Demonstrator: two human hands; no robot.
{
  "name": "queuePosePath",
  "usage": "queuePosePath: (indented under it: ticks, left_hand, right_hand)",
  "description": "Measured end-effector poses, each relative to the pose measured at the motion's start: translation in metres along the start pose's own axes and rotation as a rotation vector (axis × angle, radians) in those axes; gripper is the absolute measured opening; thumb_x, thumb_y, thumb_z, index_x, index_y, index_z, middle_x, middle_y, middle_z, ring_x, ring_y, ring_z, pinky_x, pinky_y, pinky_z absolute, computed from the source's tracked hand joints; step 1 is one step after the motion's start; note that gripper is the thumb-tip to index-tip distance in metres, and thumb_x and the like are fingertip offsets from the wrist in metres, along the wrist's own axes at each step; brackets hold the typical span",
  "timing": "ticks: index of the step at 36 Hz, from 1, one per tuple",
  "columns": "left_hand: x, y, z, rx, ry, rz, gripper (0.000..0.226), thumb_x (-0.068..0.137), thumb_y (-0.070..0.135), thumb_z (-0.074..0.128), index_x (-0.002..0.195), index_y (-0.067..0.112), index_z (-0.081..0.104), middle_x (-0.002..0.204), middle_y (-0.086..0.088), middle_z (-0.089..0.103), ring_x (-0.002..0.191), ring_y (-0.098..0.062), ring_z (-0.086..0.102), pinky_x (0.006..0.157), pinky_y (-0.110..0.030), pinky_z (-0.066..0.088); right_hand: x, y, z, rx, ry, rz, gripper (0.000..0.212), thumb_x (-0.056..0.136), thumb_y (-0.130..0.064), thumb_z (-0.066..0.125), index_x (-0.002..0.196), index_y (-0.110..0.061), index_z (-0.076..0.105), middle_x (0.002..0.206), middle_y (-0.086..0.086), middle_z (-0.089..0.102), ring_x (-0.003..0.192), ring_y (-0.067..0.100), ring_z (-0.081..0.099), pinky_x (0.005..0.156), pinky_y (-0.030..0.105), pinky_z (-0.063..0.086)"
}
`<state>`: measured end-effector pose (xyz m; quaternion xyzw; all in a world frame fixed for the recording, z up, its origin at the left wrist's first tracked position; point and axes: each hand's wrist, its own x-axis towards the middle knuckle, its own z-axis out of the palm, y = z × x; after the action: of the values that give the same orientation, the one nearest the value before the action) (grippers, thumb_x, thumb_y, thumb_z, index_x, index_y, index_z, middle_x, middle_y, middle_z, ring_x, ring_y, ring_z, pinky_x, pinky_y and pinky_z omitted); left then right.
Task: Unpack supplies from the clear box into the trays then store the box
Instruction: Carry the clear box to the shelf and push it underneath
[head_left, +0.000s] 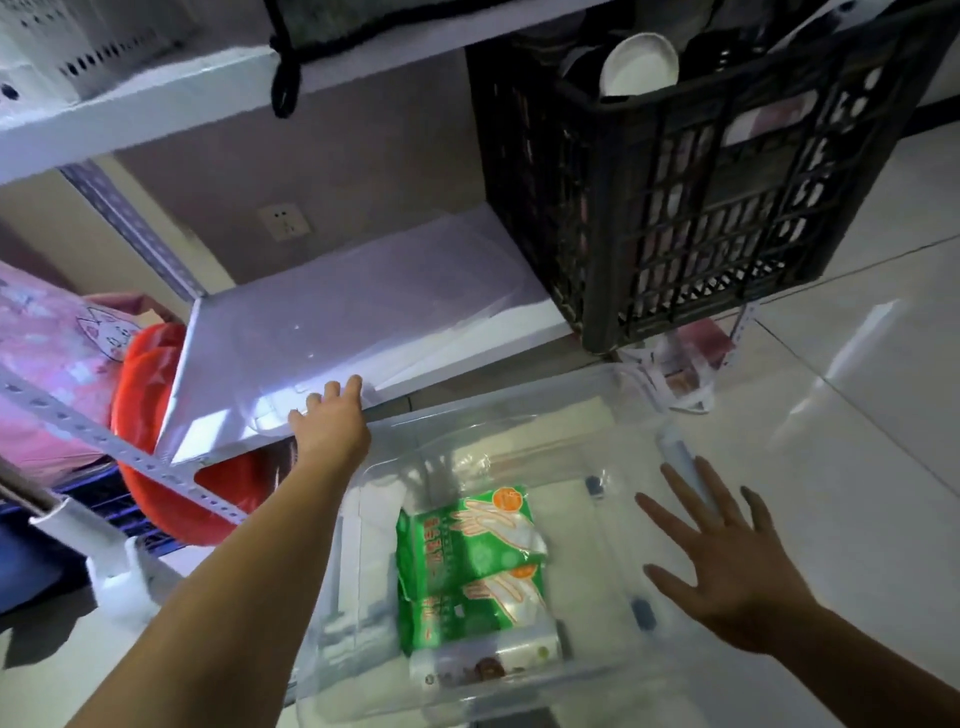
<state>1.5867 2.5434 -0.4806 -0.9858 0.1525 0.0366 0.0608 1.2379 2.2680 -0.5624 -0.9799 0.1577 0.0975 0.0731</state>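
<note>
A clear box (613, 395) stands open on the floor below the shelf. Two green packs of gloves (467, 561) lie in it, with a small clear packet (483, 667) at their near end. On the white shelf (524, 319) lies the clear lid (363, 312). My left hand (330, 421) reaches to the lid's near edge, four fingers on top and the thumb hidden beneath. My right hand (727, 566) hovers flat with spread fingers over the box's right side and holds nothing.
A black slatted crate (701, 208) with a white bowl (639, 65) fills the shelf's right end. Under the shelf at left sit an orange bag (150, 415) and pink cloth (47, 364). A perforated shelf post (130, 457) crosses the lower left. Pale tiled floor (857, 415) lies to the right.
</note>
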Motion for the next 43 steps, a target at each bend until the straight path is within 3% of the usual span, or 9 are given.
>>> queuePosePath:
  ticks: [10, 16, 22, 28, 29, 31, 33, 37, 43]
  left_hand:
    - [-0.040, 0.002, -0.007, 0.202, 0.073, 0.135, 0.060, 0.085, 0.000, 0.055, 0.138, 0.022, 0.038, 0.124, -0.011, 0.058, 0.114, -0.032, 0.056, 0.096, -0.048, 0.043]
    - [-0.096, 0.006, -0.024, 0.247, 0.202, 0.249, 0.073, 0.084, 0.002, 0.060, 0.146, 0.021, 0.028, 0.129, -0.011, 0.054, 0.114, -0.032, 0.054, 0.093, -0.046, 0.040]
    - [-0.155, 0.003, -0.071, 0.179, 0.362, 0.280, 0.068, 0.080, -0.001, 0.059, 0.142, 0.017, 0.039, 0.111, -0.012, 0.060, 0.098, -0.033, 0.057, 0.081, -0.041, 0.040]
    - [-0.191, -0.006, -0.123, 0.189, 0.502, 0.302, 0.066, 0.074, 0.003, 0.077, 0.134, 0.014, 0.052, 0.091, -0.011, 0.062, 0.078, -0.032, 0.055, 0.072, -0.039, 0.046]
    - [-0.196, -0.009, -0.133, 0.195, 0.528, 0.299, 0.068, 0.074, 0.008, 0.079, 0.136, 0.015, 0.052, 0.094, -0.011, 0.062, 0.080, -0.031, 0.055, 0.073, -0.038, 0.044]
    - [-0.205, -0.015, -0.157, 0.199, 0.617, 0.303, 0.072, 0.063, 0.008, 0.084, 0.131, 0.011, 0.058, 0.090, -0.014, 0.062, 0.076, -0.033, 0.056, 0.070, -0.038, 0.042]
    - [-0.211, -0.024, -0.182, 0.175, 0.713, 0.300, 0.071, 0.062, 0.005, 0.084, 0.129, 0.007, 0.061, 0.093, -0.018, 0.065, 0.080, -0.037, 0.060, 0.074, -0.042, 0.044]
    - [-0.213, -0.051, -0.224, 0.148, 0.913, 0.264, 0.050, 0.087, 0.011, 0.069, 0.135, 0.015, 0.058, 0.120, -0.012, 0.069, 0.102, -0.036, 0.063, 0.094, -0.049, 0.036]
    - [-0.210, -0.072, -0.263, -0.061, 0.900, 0.246, 0.043, 0.091, 0.028, 0.068, 0.133, 0.029, 0.061, 0.134, -0.002, 0.064, 0.123, -0.034, 0.053, 0.107, -0.045, 0.015]
  right_hand:
    - [-0.008, -0.002, -0.009, -0.104, 0.001, -0.082, 0.079, 0.083, -0.085, 0.012, 0.152, -0.048, 0.006, 0.164, -0.002, -0.017, 0.147, 0.033, -0.028, 0.117, 0.065, -0.004]
    - [-0.036, -0.008, -0.009, -0.148, 0.049, -0.178, 0.082, 0.077, -0.083, 0.044, 0.145, -0.037, 0.046, 0.162, 0.010, 0.024, 0.147, 0.051, 0.009, 0.112, 0.061, 0.012]
    - [-0.072, 0.005, -0.009, -0.199, 0.032, -0.234, 0.092, 0.070, -0.085, 0.050, 0.147, -0.036, 0.044, 0.159, 0.012, 0.032, 0.147, 0.049, 0.009, 0.107, 0.061, 0.033]
    - [-0.078, 0.006, -0.031, -0.208, -0.043, -0.211, 0.100, 0.054, -0.085, 0.060, 0.141, -0.036, 0.053, 0.150, 0.011, 0.047, 0.149, 0.036, 0.002, 0.111, 0.049, -0.004]
    - [-0.077, 0.004, -0.034, -0.192, -0.060, -0.196, 0.102, 0.055, -0.086, 0.058, 0.145, -0.038, 0.046, 0.155, 0.011, 0.040, 0.150, 0.032, -0.014, 0.111, 0.048, -0.010]
    - [-0.068, 0.002, -0.030, -0.169, -0.091, -0.156, 0.110, 0.062, -0.089, 0.045, 0.153, -0.046, 0.002, 0.165, 0.007, -0.007, 0.136, 0.024, -0.046, 0.109, 0.053, -0.021]
    - [-0.062, 0.004, -0.024, -0.146, -0.194, -0.093, 0.117, 0.062, -0.092, 0.040, 0.142, -0.044, -0.031, 0.153, -0.001, -0.039, 0.134, 0.029, -0.048, 0.111, 0.062, -0.015]
    - [-0.055, 0.004, -0.028, -0.178, -0.262, -0.106, 0.130, 0.058, -0.092, 0.050, 0.131, -0.041, -0.045, 0.152, -0.001, -0.041, 0.140, 0.043, -0.035, 0.114, 0.065, -0.005]
    - [-0.060, 0.011, -0.051, 0.124, -0.179, -0.118, 0.134, 0.054, -0.091, 0.058, 0.140, -0.046, -0.035, 0.159, -0.005, -0.033, 0.151, 0.029, -0.014, 0.117, 0.060, 0.006]
